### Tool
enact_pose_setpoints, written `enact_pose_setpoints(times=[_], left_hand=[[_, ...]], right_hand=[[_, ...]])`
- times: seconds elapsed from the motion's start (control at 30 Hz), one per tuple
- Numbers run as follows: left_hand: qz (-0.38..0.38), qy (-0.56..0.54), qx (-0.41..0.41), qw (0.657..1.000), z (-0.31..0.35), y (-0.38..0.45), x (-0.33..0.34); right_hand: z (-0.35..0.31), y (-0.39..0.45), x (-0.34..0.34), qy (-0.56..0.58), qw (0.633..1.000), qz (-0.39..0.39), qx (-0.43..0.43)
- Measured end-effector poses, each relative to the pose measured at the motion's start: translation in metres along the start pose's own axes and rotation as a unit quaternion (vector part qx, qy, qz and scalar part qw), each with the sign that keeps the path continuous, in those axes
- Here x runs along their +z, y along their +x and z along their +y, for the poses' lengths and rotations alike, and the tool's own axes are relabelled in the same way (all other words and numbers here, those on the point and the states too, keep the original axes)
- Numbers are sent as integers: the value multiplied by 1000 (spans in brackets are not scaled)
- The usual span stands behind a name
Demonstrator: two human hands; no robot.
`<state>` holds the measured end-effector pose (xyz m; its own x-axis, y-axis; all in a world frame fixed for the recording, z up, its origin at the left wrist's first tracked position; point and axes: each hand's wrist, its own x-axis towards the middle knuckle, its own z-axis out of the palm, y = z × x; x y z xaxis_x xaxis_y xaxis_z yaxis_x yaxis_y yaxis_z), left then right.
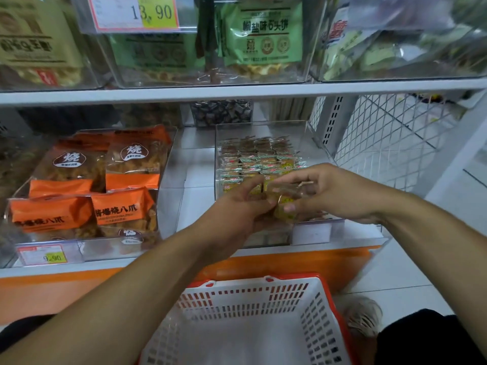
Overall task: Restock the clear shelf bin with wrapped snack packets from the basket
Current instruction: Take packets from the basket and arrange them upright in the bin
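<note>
A white shop shelf (184,185) with an orange front strip carries clear plastic bins, and a second white shelf board (237,90) above it holds more clear bins with green and tan snack bags (263,35) and a price tag (134,13) reading 13.90. To the right stands a white wire-mesh panel (390,133) over a pale tiled floor (411,272). On the lower shelf, the left bin holds orange snack bags (123,206) behind a price tag reading 9.90; the clear shelf bin (311,133) on the right holds neat rows of small wrapped snack packets (253,159) filling its rear and middle. Both hands meet over the front part of this bin. The left hand (237,209) has its fingers curled round a cluster of yellowish wrapped packets (283,206), and the right hand (329,193) comes in from the right with fingers bent, pinching the same cluster from above and the side; the packets are blurred, so their number cannot be told. The held packets sit just in front of the stacked rows, inside the bin's front wall. Below the forearms, close to the person, a white slotted basket (316,325) with a red rim shows a bare white bottom. A light shoe (363,317) rests on the floor just right of the basket.
</note>
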<state>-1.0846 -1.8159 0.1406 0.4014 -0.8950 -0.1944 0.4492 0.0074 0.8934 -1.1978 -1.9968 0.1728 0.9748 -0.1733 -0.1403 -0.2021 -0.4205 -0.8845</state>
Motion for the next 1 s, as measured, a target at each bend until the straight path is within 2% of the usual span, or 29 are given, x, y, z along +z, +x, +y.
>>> enact_pose_setpoints(times=[0.03,0.1,0.17,0.2,0.23,0.3,0.37,0.4,0.47,0.53,0.6,0.77,0.83,0.87,0.9,0.97,1.0], left_hand=[[26,38,11,999,-1,4,1],[86,211,53,972,-2,11,2],[112,395,100,906,-6,14,4],[114,438,109,885,-9,17,4],[114,449,111,879,-14,20,3],[115,420,103,894,-16,27,4],[116,409,111,898,-12,34,6],[122,425,125,888,-12,39,6],[135,503,152,840,-13,48,7],[134,555,149,807,-19,55,7],[124,560,119,810,-26,60,4],[131,575,86,803,-32,71,-9],[137,571,93,804,-34,73,-10],[139,571,96,804,-34,73,-9],[141,571,99,803,-35,73,-9],[146,572,105,800,-37,72,-9],[149,572,106,799,-37,72,-8]], right_hand=[[3,5,-7,-80,995,65,10],[10,18,-21,-256,947,189,47],[20,31,-27,-315,918,231,75],[26,38,-27,-318,915,235,80],[29,45,-26,-310,918,236,78],[33,58,-26,-264,932,236,75],[37,68,-27,-284,932,209,84],[40,73,-28,-319,923,196,89],[49,82,-26,-351,914,185,87],[56,89,-21,-316,929,173,80],[61,93,-22,-320,926,193,57],[52,91,-24,-399,885,240,-8],[40,85,-25,-371,885,279,-30],[35,82,-27,-322,896,305,-23],[29,80,-26,-249,912,326,-6],[22,75,-17,-21,940,337,44],[22,75,-11,82,935,339,70]])
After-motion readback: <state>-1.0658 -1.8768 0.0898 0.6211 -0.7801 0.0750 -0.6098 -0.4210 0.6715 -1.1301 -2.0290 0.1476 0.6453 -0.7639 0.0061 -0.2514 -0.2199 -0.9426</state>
